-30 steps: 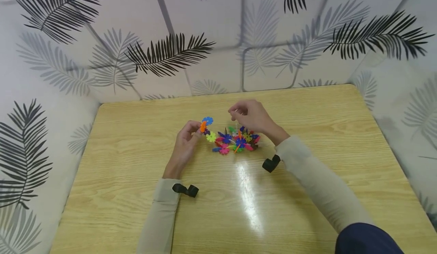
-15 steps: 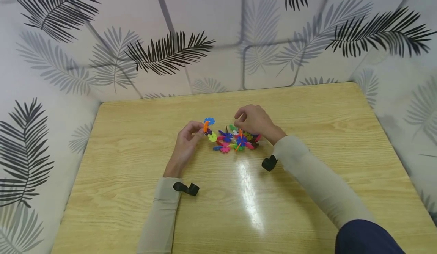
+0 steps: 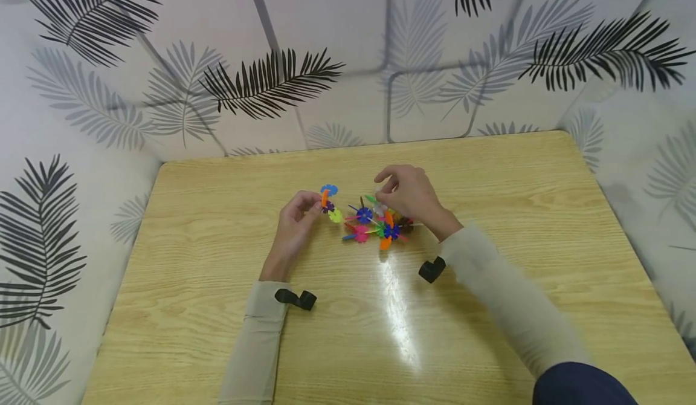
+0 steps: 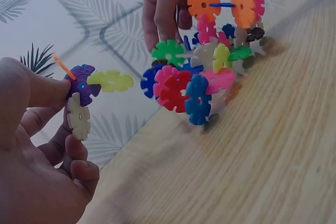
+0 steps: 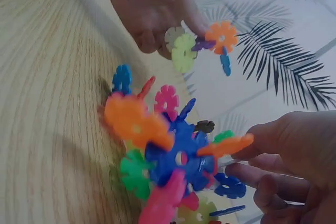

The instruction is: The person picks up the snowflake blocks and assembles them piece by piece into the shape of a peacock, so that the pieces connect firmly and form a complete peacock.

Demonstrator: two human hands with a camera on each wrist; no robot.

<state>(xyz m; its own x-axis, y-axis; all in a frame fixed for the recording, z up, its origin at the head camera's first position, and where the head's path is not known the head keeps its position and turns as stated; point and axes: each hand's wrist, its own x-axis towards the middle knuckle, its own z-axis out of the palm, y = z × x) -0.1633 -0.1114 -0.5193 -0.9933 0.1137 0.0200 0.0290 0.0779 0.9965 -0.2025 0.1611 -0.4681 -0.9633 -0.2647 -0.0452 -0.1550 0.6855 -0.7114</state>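
Observation:
My left hand (image 3: 295, 220) pinches a small chain of notched plastic discs. In it are a purple disc (image 4: 83, 83), a pale yellow disc (image 4: 111, 81), a whitish disc (image 4: 79, 118), an orange disc (image 5: 221, 37) and a blue disc (image 3: 328, 190). To the right, a larger multicoloured cluster of interlocking discs (image 3: 391, 231) sits low over the table. My right hand (image 3: 410, 194) is at its far right side, thumb and fingers bent together on it near a green disc (image 5: 224, 137); the exact contact is partly hidden. The chain and the cluster are apart.
The wood-grain table (image 3: 206, 332) spreads around both hands. Behind it stands a wall covering (image 3: 348, 109) with a leaf pattern. Black wrist mounts (image 3: 432, 269) sit at both cuffs, and light glares on the tabletop in front of the cluster.
The larger cluster has turned, its orange and blue discs now facing differently. My right hand dropped to the cluster and shifted slightly right. My left hand, still holding the chain, has barely moved.

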